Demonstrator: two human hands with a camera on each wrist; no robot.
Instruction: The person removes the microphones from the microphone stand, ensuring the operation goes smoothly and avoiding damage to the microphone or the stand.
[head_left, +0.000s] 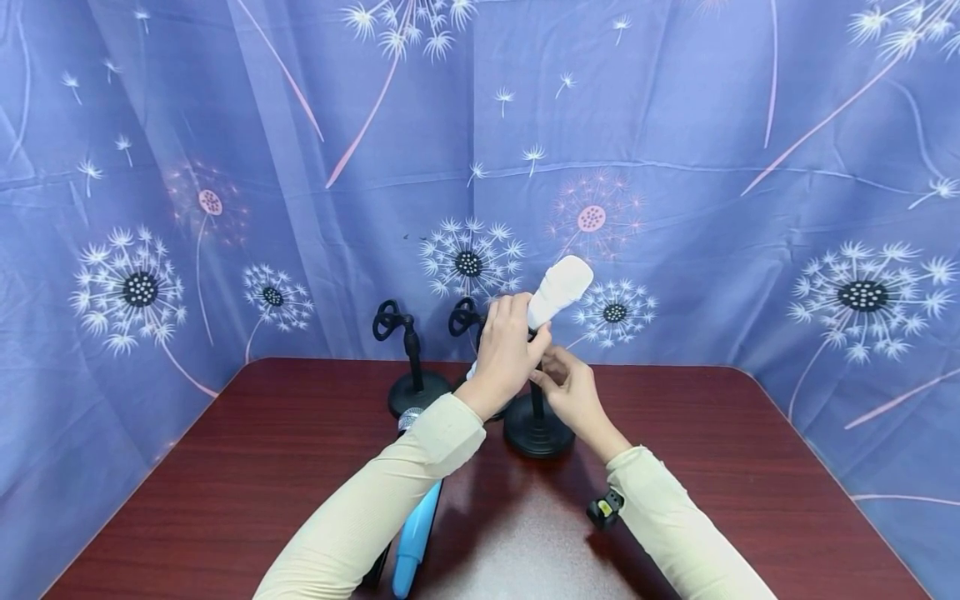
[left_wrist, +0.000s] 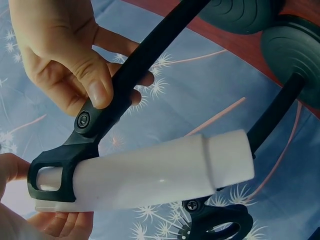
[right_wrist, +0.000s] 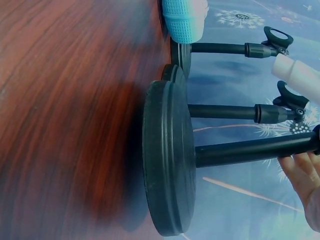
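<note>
A white microphone (head_left: 561, 287) slants above the nearest black microphone stand (head_left: 537, 429). My left hand (head_left: 504, 346) grips it from above, with curled fingertips showing at one end in the left wrist view. There, the stand's open clip (left_wrist: 52, 177) wraps around the microphone's body (left_wrist: 150, 175), and the tail points away from my left hand. My right hand (head_left: 573, 387) pinches the stand's upper joint (left_wrist: 102, 112) just below the clip, thumb on one side. In the right wrist view, the stand's round base (right_wrist: 170, 160) is on the table.
Two more black stands, one at the left (head_left: 416, 392) and one behind my left hand (head_left: 465, 315), have bare clips. A blue microphone (head_left: 416, 533) and one with a silver mesh head (head_left: 408, 419) lie partly under my left sleeve. A patterned curtain (head_left: 675, 125) hangs behind the reddish-brown table (head_left: 675, 433).
</note>
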